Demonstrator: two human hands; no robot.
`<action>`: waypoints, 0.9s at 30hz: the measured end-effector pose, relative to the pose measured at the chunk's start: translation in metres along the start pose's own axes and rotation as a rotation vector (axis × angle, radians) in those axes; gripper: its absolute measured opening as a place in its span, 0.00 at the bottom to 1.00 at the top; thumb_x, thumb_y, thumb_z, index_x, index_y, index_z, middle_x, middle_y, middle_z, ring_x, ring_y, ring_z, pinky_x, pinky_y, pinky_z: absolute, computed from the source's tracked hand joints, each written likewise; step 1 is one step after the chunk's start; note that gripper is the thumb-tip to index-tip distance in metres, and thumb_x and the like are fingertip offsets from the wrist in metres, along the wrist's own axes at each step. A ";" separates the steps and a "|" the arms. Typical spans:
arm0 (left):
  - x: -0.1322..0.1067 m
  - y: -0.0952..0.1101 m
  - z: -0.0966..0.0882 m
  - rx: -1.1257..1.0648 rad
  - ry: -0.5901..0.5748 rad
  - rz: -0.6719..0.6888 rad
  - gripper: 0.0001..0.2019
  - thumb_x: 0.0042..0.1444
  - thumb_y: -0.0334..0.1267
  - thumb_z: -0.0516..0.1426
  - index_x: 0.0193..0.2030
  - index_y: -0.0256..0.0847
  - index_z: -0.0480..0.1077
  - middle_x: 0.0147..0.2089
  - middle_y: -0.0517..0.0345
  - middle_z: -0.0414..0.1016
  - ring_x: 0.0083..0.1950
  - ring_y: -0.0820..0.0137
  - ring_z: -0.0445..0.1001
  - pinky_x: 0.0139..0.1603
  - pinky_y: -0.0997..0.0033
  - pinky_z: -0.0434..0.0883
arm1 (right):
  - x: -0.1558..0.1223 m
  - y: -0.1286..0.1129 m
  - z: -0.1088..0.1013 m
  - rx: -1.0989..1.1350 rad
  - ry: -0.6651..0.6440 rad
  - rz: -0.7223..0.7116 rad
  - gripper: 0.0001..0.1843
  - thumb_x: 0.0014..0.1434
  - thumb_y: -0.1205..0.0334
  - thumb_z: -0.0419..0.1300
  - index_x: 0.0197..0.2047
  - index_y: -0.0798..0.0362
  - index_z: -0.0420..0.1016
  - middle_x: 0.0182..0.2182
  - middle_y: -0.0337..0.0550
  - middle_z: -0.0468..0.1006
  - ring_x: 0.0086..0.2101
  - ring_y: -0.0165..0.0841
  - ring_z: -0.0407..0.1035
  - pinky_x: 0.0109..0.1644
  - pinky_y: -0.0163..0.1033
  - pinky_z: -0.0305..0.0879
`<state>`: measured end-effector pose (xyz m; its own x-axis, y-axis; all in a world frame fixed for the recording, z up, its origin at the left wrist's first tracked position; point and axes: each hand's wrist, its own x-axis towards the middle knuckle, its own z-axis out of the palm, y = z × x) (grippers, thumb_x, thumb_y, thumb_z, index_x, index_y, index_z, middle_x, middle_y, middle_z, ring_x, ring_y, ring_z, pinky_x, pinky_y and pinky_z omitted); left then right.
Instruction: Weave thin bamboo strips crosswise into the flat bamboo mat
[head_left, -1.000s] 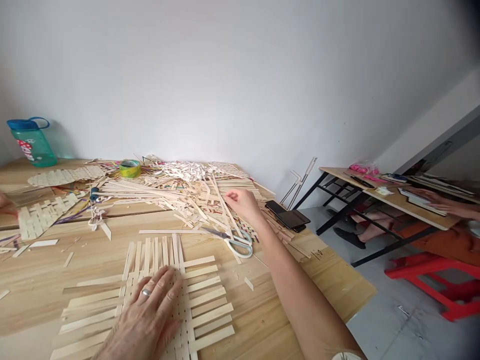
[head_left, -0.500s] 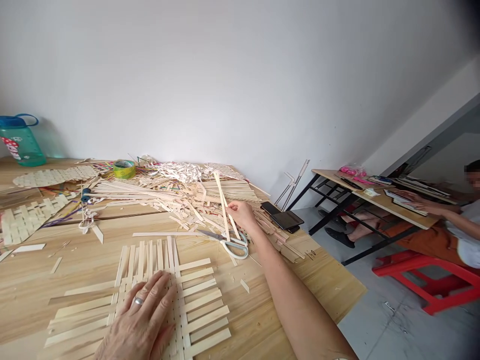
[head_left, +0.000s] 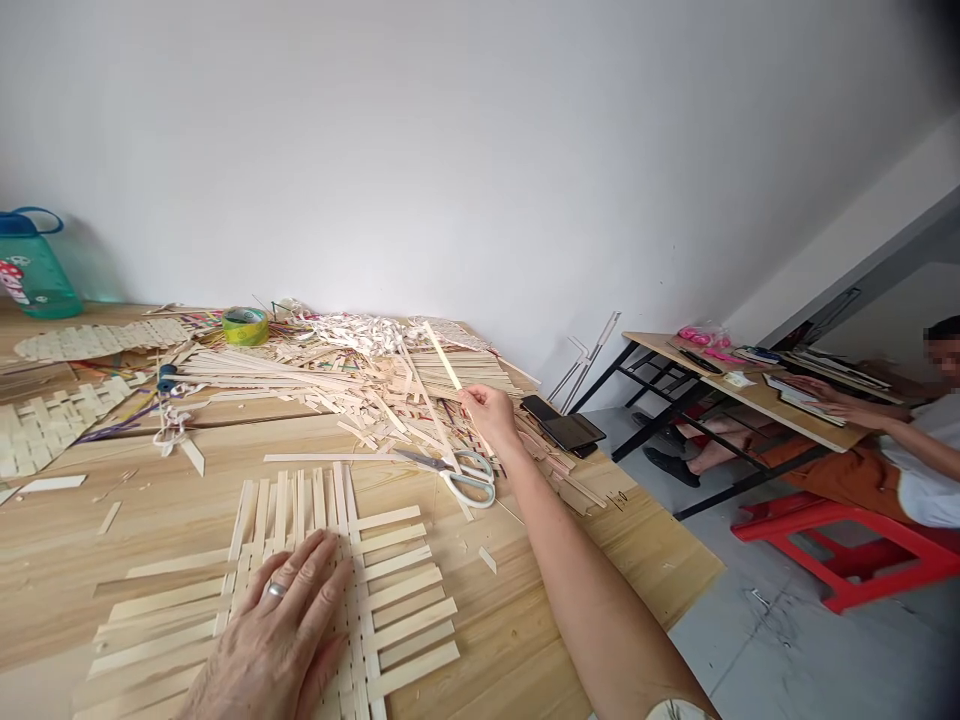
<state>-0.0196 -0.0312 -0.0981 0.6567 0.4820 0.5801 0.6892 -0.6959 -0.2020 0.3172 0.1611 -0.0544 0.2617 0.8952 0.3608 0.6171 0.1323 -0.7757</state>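
Observation:
My left hand (head_left: 289, 625), a ring on one finger, lies flat on a woven mat of pale wooden strips (head_left: 405, 610) and covers part of its middle. Loose strip ends stick out at the mat's top and both sides. Farther out, my right hand (head_left: 487, 412) pinches a single narrow bamboo strip (head_left: 444, 356), which slants up and left from the fingers. Just below that hand lie scissors with pale handles (head_left: 469, 490), their blades toward the left. Another long strip (head_left: 431, 405) leans across the pile beside the held one.
A pile of strips and scraps (head_left: 360, 375) runs along the wall, with a tape roll (head_left: 246, 327) on it. At left stand a teal bottle (head_left: 37, 275) and woven pieces (head_left: 52, 430). Dark phones (head_left: 570, 432) lie right. Beyond, a person sits at another table (head_left: 817, 408).
My right hand has lifted slightly, raising one strip away from another that now rests on the pile. My left hand stays on the mat. The view has shifted a little.

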 end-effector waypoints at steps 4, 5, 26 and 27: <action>-0.001 0.004 -0.005 -0.069 -0.096 -0.070 0.21 0.67 0.37 0.51 0.65 0.40 0.66 0.66 0.52 0.70 0.67 0.61 0.66 0.65 0.61 0.64 | -0.013 -0.028 0.002 0.181 -0.155 0.011 0.21 0.55 0.43 0.57 0.33 0.55 0.73 0.26 0.42 0.75 0.23 0.30 0.64 0.26 0.34 0.57; -0.001 0.005 -0.006 -0.088 -0.122 -0.091 0.21 0.67 0.36 0.51 0.65 0.40 0.66 0.66 0.51 0.70 0.67 0.60 0.66 0.65 0.59 0.64 | -0.019 -0.037 0.003 0.223 -0.212 0.005 0.22 0.55 0.42 0.58 0.35 0.55 0.74 0.27 0.42 0.76 0.24 0.29 0.65 0.27 0.34 0.59; 0.005 0.018 -0.032 0.018 -0.327 -0.150 0.16 0.63 0.24 0.49 0.54 0.33 0.70 0.54 0.43 0.74 0.59 0.53 0.70 0.57 0.47 0.69 | -0.105 -0.096 0.044 0.185 -0.945 -0.211 0.07 0.62 0.59 0.59 0.37 0.52 0.76 0.28 0.38 0.76 0.30 0.29 0.69 0.34 0.33 0.65; 0.006 0.017 -0.036 0.067 -0.385 -0.154 0.17 0.61 0.22 0.48 0.52 0.33 0.71 0.51 0.42 0.74 0.57 0.52 0.71 0.55 0.46 0.70 | -0.108 -0.097 0.046 0.187 -0.953 -0.199 0.07 0.62 0.58 0.59 0.37 0.52 0.75 0.29 0.38 0.75 0.29 0.29 0.69 0.34 0.33 0.65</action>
<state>-0.0146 -0.0595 -0.0700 0.6024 0.7501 0.2729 0.7981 -0.5702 -0.1945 0.1952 0.0709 -0.0418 -0.5912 0.8065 -0.0107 0.4364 0.3087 -0.8451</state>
